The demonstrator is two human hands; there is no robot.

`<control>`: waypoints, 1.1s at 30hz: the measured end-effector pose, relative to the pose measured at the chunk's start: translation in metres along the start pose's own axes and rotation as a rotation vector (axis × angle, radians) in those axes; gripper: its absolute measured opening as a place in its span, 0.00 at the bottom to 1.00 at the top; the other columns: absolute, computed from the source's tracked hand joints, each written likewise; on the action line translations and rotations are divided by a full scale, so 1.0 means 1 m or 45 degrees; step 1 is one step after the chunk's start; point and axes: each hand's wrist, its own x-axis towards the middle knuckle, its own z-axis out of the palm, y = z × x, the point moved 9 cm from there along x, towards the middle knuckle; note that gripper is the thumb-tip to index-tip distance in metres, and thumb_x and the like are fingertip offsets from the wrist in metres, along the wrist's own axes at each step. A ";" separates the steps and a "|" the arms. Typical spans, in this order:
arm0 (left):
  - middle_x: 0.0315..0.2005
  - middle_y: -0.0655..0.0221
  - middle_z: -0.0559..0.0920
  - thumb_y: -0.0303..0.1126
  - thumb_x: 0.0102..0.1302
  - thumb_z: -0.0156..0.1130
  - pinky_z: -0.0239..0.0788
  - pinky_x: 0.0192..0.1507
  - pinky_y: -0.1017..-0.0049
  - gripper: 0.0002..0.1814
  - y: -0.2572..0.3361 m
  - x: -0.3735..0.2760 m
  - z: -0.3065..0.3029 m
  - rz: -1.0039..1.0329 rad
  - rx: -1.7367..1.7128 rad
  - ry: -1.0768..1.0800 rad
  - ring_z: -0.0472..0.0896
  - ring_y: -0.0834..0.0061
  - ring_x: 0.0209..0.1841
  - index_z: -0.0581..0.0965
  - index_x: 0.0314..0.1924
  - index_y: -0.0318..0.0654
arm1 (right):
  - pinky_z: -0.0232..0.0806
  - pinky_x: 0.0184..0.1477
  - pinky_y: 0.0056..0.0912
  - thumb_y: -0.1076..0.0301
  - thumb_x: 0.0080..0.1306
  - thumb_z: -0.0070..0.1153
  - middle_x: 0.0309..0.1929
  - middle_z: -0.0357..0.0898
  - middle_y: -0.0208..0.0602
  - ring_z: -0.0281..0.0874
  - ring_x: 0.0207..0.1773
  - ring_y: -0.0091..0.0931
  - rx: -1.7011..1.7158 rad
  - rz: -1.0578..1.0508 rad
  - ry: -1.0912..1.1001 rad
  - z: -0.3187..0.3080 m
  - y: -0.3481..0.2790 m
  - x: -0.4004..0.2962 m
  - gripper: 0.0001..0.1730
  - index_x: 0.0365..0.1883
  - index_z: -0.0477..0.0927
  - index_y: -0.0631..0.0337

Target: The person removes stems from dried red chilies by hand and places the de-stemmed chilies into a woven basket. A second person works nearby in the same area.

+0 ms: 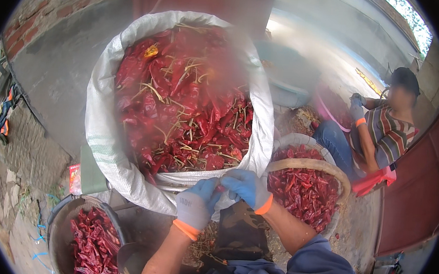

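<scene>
A large white woven sack (97, 126) with a rolled-down rim stands before me, full of dried red chili peppers (184, 94) with pale stems. My left hand (198, 201) and my right hand (244, 188) wear blue-and-white gloves with orange cuffs. They meet fingertip to fingertip at the sack's near rim. A small piece of red chili pepper (221, 188) shows between them, pinched by the left fingers; the right fingers touch it. Part of it is hidden by the gloves.
A handled wicker basket (307, 166) of chilies is at the right, a dark basket (52, 232) of chilies at lower left. At right sits a co-worker (384, 128) in gloves beside a pink basin (333, 111). Stem scraps (204, 241) lie on the floor. A pale haze blurs the view.
</scene>
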 end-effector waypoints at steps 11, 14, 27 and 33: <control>0.34 0.53 0.86 0.41 0.67 0.68 0.74 0.38 0.54 0.20 -0.008 -0.002 0.013 -0.205 -0.046 -0.447 0.85 0.47 0.37 0.76 0.54 0.41 | 0.72 0.39 0.27 0.67 0.68 0.64 0.36 0.85 0.32 0.81 0.37 0.22 -0.279 -0.400 -0.094 0.018 -0.017 -0.008 0.10 0.41 0.86 0.66; 0.34 0.51 0.85 0.42 0.68 0.68 0.73 0.38 0.52 0.16 -0.006 -0.004 0.018 -0.179 -0.141 -0.489 0.84 0.45 0.37 0.79 0.48 0.40 | 0.72 0.40 0.29 0.65 0.68 0.63 0.34 0.83 0.34 0.81 0.39 0.24 -0.552 -0.720 -0.065 0.021 -0.045 -0.020 0.09 0.37 0.85 0.63; 0.27 0.58 0.84 0.28 0.65 0.69 0.75 0.32 0.65 0.06 0.012 0.006 -0.033 -0.039 -0.418 0.223 0.84 0.58 0.28 0.80 0.38 0.36 | 0.72 0.49 0.33 0.62 0.73 0.61 0.47 0.84 0.36 0.81 0.47 0.27 -0.018 -0.352 -0.494 0.005 -0.037 -0.026 0.17 0.53 0.80 0.64; 0.27 0.74 0.80 0.22 0.66 0.62 0.71 0.32 0.80 0.02 -0.028 0.001 -0.032 -0.510 -0.961 0.116 0.77 0.86 0.29 0.78 0.39 0.33 | 0.74 0.50 0.41 0.64 0.68 0.60 0.47 0.83 0.41 0.83 0.46 0.40 -0.928 -0.603 0.167 -0.019 -0.044 0.013 0.13 0.48 0.84 0.59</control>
